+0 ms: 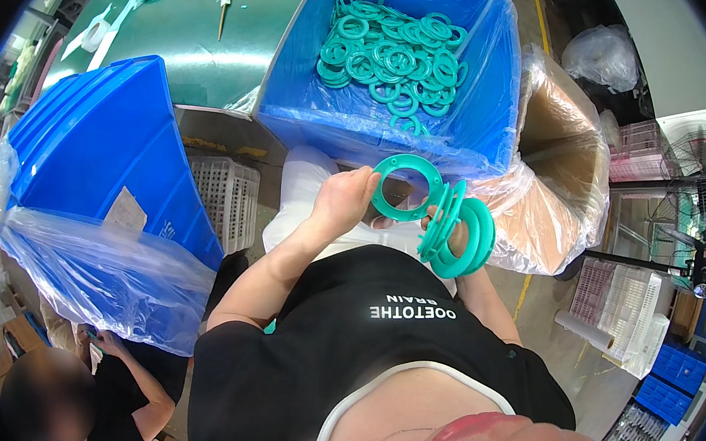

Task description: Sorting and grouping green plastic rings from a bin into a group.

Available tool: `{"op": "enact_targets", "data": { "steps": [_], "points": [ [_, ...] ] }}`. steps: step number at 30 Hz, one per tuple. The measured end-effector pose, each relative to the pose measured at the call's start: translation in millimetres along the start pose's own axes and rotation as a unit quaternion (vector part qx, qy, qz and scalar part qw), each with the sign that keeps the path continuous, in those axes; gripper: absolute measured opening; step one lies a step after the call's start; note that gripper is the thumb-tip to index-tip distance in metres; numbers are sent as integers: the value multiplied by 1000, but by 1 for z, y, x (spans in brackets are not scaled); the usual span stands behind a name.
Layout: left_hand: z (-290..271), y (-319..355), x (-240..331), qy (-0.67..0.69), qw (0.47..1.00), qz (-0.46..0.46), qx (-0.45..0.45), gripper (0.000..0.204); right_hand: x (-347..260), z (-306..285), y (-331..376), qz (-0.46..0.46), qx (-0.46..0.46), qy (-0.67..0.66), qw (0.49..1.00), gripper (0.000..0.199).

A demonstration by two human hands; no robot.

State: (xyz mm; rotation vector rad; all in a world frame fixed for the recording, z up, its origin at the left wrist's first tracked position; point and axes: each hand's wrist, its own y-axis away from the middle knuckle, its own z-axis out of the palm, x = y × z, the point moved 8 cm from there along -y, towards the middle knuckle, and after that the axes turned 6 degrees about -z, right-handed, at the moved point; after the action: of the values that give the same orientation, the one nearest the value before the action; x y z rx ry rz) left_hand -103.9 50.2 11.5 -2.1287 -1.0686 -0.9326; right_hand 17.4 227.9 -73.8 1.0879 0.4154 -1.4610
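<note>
My left hand (341,198) pinches a single teal plastic ring (405,186) by its left rim, holding it flat-on in front of my chest. My right hand (455,238) is mostly hidden behind a stack of several teal rings (461,231) that it grips edge-on, just right of and below the single ring. Both hands sit right in front of a blue plastic bin (479,115) lined with clear film. Inside it lies a heap of the same teal rings (388,51).
A second blue bin (100,151) wrapped in clear film stands at the left. A cardboard box with a plastic liner (564,166) is at the right. A green table (207,30) lies beyond. Another person (90,407) crouches lower left. White crates (228,198) sit on the floor.
</note>
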Motion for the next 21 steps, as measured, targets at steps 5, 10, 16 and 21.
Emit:
{"op": "enact_targets", "data": {
  "steps": [5, 10, 16, 21],
  "points": [
    [18, 3, -2, 300, 936, -112, -146, 32, -52, -6, -1, -79, 61, 61, 993, 20],
    [55, 8, -30, 517, 773, -284, -231, 25, -112, -72, -40, -91, 18, -462, 882, 15],
    [78, 23, -10, 582, 696, -320, -275, 13, -52, -46, -33, -69, 41, -145, 986, 32],
    [49, 12, 16, 532, 761, -305, -211, 17, -16, 1, -23, 33, -90, -102, 990, 33]
  ]
}}
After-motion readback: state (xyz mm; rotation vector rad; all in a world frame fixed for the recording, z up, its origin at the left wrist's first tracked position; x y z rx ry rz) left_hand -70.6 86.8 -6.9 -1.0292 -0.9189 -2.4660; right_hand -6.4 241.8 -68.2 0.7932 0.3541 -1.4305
